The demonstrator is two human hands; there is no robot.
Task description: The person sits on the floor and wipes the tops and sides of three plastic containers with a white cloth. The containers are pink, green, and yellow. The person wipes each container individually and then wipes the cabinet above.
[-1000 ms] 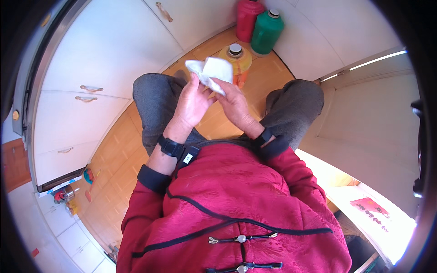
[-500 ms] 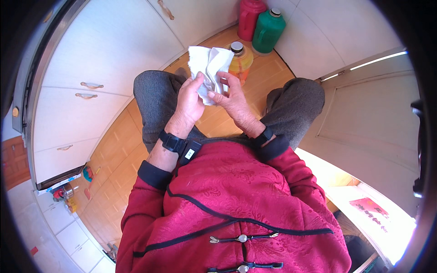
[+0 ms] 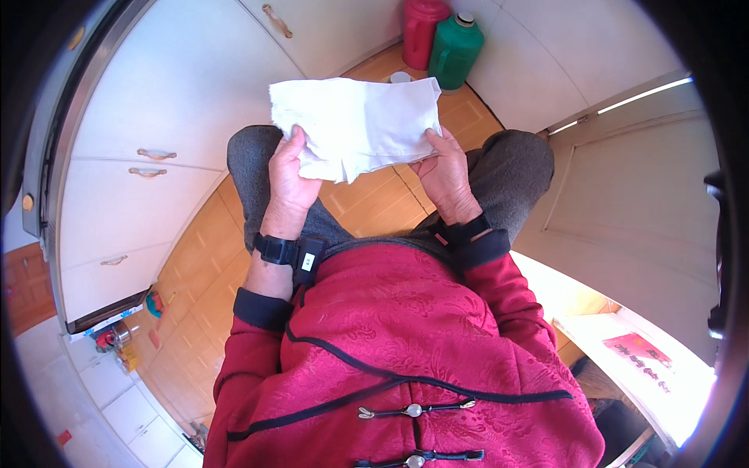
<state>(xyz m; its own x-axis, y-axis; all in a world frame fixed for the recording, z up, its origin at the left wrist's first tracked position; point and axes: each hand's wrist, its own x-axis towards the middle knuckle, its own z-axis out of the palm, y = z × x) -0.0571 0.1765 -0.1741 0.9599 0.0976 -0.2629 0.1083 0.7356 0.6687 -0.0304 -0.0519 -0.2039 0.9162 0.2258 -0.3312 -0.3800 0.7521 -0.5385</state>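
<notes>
A white cloth [image 3: 355,121] with a frayed left edge is stretched out between my two hands, above the gap between my knees. My left hand [image 3: 292,171] pinches its lower left part, thumb on top. At the lower right corner, my right hand [image 3: 447,173] grips it between thumb and fingers; most of those fingers are behind the cloth or curled out of sight. The cloth hides nearly all of the bottle behind it, leaving only its pale cap [image 3: 400,77] in sight.
A green thermos flask [image 3: 455,54] and a red thermos flask [image 3: 422,35] stand on the wooden floor [image 3: 203,265] in the far corner. White cabinets [image 3: 172,86] with handles line the left. A pale door panel [image 3: 624,179] rises at the right.
The cloth was bunched and folded; now it is spread wide. My hands have moved apart, the left to the left and the right to the right. The cloth now covers most of the bottle.
</notes>
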